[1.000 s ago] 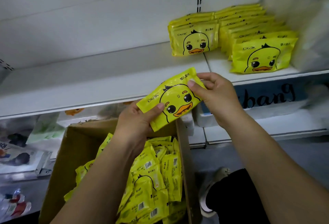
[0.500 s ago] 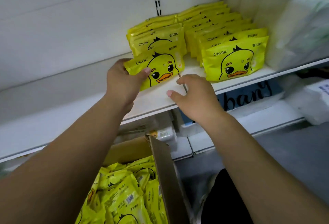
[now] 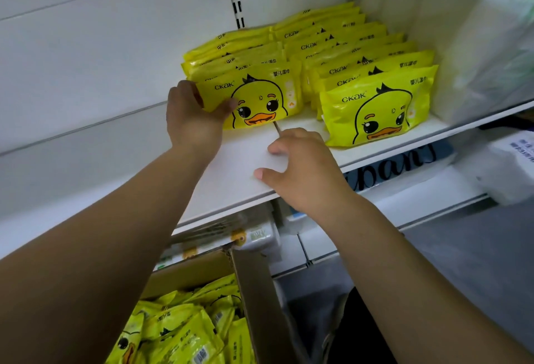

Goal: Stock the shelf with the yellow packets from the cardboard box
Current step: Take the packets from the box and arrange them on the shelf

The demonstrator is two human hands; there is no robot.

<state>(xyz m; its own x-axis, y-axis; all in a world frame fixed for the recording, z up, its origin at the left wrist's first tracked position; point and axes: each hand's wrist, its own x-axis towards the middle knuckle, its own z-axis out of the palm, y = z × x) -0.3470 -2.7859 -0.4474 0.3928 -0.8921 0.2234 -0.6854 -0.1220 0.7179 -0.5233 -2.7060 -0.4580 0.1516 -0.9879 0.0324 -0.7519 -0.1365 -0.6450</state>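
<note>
The job is partly done. Two rows of yellow packets stand on the shelf (image 3: 237, 181) in the upper middle of the frame: a longer right row (image 3: 375, 109) and a shorter left row (image 3: 231, 45). The left hand (image 3: 193, 121) grips the newest packet (image 3: 260, 100) at its left edge, thumb on the front and fingers behind, and sets it upright at the front of the left row, touching the packet behind it. The right hand (image 3: 300, 170) holds nothing; its fingers are loosely bent, with the tips on the bare shelf board just in front of the rows. At the bottom of the frame the cardboard box (image 3: 260, 300) holds many more loose packets (image 3: 179, 332) (a big pile as far as the frame shows), so most of the stocking appears to remain.

A second ago both hands held this packet tilted above the box. Since then the right hand has let go, and the left has carried the packet up and pressed it against the row.
</note>
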